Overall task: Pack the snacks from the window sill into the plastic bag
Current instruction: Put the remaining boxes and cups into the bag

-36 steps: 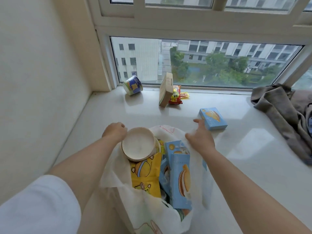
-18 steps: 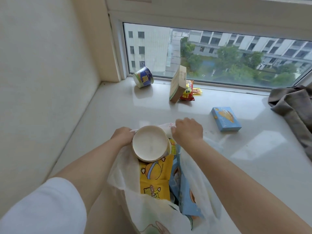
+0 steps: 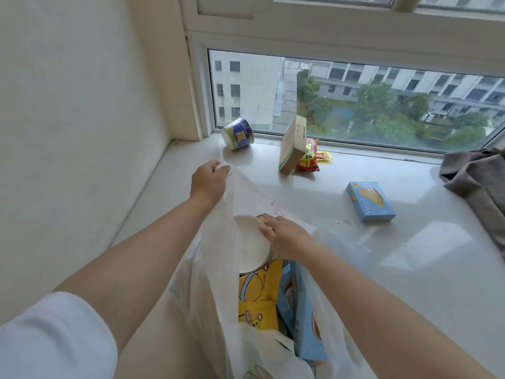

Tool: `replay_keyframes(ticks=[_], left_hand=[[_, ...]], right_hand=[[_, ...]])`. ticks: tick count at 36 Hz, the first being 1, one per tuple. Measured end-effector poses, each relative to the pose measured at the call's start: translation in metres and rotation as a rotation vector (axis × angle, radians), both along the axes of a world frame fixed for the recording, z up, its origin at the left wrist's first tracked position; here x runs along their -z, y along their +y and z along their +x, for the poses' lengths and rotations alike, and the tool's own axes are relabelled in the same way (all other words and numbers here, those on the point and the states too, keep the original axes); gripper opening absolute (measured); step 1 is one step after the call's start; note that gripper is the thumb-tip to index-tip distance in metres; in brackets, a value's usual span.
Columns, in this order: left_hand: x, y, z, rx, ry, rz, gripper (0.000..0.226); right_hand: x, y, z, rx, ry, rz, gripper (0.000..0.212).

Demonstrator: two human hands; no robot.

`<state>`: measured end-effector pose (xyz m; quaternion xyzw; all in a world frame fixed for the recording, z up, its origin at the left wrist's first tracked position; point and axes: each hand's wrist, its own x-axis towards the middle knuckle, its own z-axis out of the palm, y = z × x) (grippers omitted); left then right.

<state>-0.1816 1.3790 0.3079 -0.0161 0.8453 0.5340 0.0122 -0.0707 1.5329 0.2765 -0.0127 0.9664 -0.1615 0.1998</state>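
Head view, left to right:
- left hand [image 3: 208, 179], centre frame, pinches the plastic bag [image 3: 218, 269] rim, lifting it.
- right hand [image 3: 284, 233] curls round the white-bottomed cup [image 3: 250, 246] in the bag's mouth.
- blue cup [image 3: 238, 133], tan box [image 3: 292, 144], red packet [image 3: 311, 157] and blue box [image 3: 370, 201] lie on the sill [image 3: 410, 255], upper right.

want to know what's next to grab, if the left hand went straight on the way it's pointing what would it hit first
Probably the blue cup lying on its side by the window corner. The left hand, gripping the bag's edge, points roughly that way; the sill between looks bare, though depth is unclear.
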Motion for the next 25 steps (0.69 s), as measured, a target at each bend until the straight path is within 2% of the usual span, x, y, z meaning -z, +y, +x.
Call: replay_keyframes(ticks=[2,4,6,9,14,20,25], left_hand=[[-0.003,0.002,-0.001,0.002,-0.018,-0.043,0.014],[-0.007,0.003,-0.003,-0.007,-0.044,-0.096,0.011],[-0.012,0.004,-0.003,-0.012,-0.058,-0.182,0.018],[-0.018,0.009,0.001,0.042,-0.004,-0.446,0.034],[-0.019,0.023,0.009,0.092,0.187,-0.734,0.039],[-0.022,0.053,0.012,0.240,0.365,-1.008,0.041],[-0.020,0.086,0.008,0.379,0.375,-1.054,0.042]], right_hand=[[0.003,0.016,0.005,-0.045,0.077,0.291,0.042],[0.008,0.036,0.007,0.013,0.054,0.490,0.048],[0.011,0.055,0.009,0.074,-0.006,0.609,0.052],[0.005,0.081,0.012,0.155,-0.029,0.700,0.050],[-0.007,0.108,0.018,0.224,-0.075,0.792,0.043],[-0.006,0.130,0.019,0.348,-0.072,0.756,0.041],[-0.002,0.142,0.013,0.405,-0.049,0.658,0.038]])
